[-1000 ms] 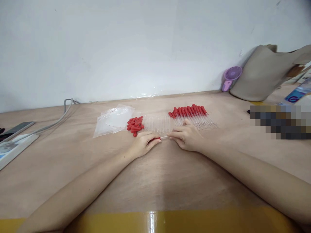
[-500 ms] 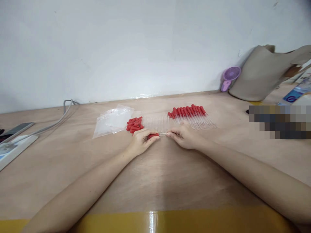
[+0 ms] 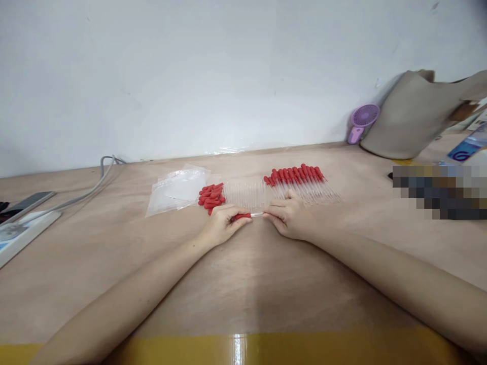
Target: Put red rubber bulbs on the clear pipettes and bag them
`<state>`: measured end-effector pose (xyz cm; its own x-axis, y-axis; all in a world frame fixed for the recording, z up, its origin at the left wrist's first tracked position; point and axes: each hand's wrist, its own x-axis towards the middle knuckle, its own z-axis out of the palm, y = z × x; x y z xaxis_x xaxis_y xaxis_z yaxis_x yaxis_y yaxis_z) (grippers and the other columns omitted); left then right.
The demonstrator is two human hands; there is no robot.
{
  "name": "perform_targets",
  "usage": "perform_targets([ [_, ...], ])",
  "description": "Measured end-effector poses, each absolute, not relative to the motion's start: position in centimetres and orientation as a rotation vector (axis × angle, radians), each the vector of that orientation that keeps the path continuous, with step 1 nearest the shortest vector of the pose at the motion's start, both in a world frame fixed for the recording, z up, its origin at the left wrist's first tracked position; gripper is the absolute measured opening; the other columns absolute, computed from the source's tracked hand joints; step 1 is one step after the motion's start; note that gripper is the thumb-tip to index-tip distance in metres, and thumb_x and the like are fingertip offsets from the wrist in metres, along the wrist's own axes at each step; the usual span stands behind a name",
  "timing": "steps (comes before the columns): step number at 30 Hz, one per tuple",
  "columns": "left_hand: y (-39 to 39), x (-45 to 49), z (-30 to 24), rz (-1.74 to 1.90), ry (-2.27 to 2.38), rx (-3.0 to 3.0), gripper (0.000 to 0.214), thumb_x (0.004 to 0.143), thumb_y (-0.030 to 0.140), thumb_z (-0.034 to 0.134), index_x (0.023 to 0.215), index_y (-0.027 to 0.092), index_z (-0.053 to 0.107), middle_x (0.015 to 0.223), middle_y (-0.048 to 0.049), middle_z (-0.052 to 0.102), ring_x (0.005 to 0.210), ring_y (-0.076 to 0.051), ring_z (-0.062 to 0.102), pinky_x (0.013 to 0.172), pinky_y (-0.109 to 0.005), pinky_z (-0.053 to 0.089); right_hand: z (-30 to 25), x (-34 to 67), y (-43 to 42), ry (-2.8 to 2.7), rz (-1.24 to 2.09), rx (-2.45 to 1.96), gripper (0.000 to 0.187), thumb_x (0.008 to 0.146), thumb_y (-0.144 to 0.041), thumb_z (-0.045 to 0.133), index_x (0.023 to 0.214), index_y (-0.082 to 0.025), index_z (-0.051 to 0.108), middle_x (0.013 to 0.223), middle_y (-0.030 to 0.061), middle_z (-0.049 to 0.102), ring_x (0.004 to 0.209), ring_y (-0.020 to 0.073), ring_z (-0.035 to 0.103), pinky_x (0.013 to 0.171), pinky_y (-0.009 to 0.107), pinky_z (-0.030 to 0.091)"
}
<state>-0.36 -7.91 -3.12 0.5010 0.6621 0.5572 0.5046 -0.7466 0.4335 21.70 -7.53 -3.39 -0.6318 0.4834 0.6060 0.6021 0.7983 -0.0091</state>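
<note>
Two hands met at the middle of the table (image 3: 243,284), wrists resting on the wood. The left hand (image 3: 222,225) pinched a red bulb (image 3: 242,216) between thumb and fingertips, with the other fingers curled in. The right hand (image 3: 291,219) pinched a clear tube (image 3: 256,215) the same way, knuckles up. Bulb and tube lay in one level line between the two hands, the bulb on the left and the tube on the right, end to end. Whether the tube sat inside the bulb could not be told.

Just beyond the left hand lay a heap of loose bulbs (image 3: 211,196). To its right, beyond the gap between the hands, stood a row of bare tubes (image 3: 245,193) laid side by side. Farther right, just past the right hand, lay a row of droppers (image 3: 299,180) with their red ends pointing far. Clear bags (image 3: 177,190) lay left of the heap.

Well off to the left ran a grey cable (image 3: 87,192), with a power strip (image 3: 23,233) and a phone (image 3: 26,203) at the edge. At the far right, against the wall, stood a purple fan (image 3: 361,119) beside a beige sack (image 3: 414,116). Yellow tape (image 3: 304,344) ran along the table's near edge.
</note>
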Motion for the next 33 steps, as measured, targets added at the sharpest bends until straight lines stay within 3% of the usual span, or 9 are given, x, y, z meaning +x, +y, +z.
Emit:
perform_targets([
  [19, -7.9, -0.2, -3.2, 1.11, 1.018, 2.431, 0.018, 0.076, 0.03, 0.063, 0.084, 0.014, 0.067, 0.079, -0.0066, 0.07, 0.069, -0.014, 0.063, 0.064, -0.025, 0.049, -2.8, 20.6, -7.6, -2.482, 0.028, -0.986, 0.029, 0.09, -0.025, 0.038, 0.071, -0.016, 0.059, 0.066, 0.0005, 0.062, 0.06, 0.0118, 0.047, 0.067, 0.028, 0.021],
  [26, -8.0, -0.4, -3.4, 1.024, 1.126, 1.938, 0.039, 0.067, 0.036, 0.071, 0.097, 0.012, 0.065, 0.087, -0.0094, 0.07, 0.072, -0.017, 0.065, 0.066, -0.029, 0.054, -2.6, 21.2, -7.7, -2.482, 0.011, -1.026, 0.031, 0.092, -0.027, 0.035, 0.075, -0.017, 0.059, 0.068, 0.0007, 0.062, 0.062, 0.0125, 0.048, 0.067, 0.028, 0.021],
  [33, -7.9, -0.5, -2.5, 0.877, 1.072, 1.725, 0.034, 0.073, 0.038, 0.064, 0.093, 0.01, 0.067, 0.069, -0.0066, 0.07, 0.062, -0.015, 0.067, 0.065, -0.027, 0.056, -3.2, 21.8, -7.4, -2.453, -0.05, -1.024, 0.037, 0.093, -0.034, 0.034, 0.072, -0.017, 0.059, 0.064, 0.0009, 0.061, 0.058, 0.0113, 0.046, 0.068, 0.029, 0.02],
])
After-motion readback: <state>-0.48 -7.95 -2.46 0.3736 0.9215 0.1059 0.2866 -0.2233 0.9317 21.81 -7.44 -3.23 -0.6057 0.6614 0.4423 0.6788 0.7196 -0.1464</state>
